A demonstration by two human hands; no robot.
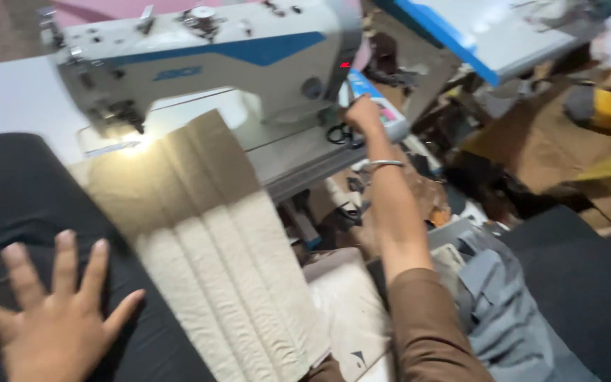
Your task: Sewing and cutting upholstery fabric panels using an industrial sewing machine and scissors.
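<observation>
My left hand (47, 311) lies flat with fingers spread on black fabric (15, 191) at the lower left. Beside it a beige quilted panel (206, 247) with stitched channels runs from under the needle of the white and blue sewing machine (206, 56) down toward me. My right hand (362, 113), a metal bangle on its wrist, reaches to the right end of the machine and is closed around black-handled scissors (341, 134) on the machine bed. The scissors' blades are hidden by the hand.
A small lamp glows at the needle area (132, 138). To the right, below the table edge, lie piles of grey fabric (510, 311), scraps and a yellow object (606, 106). A blue-edged white table (475, 35) stands at the top right.
</observation>
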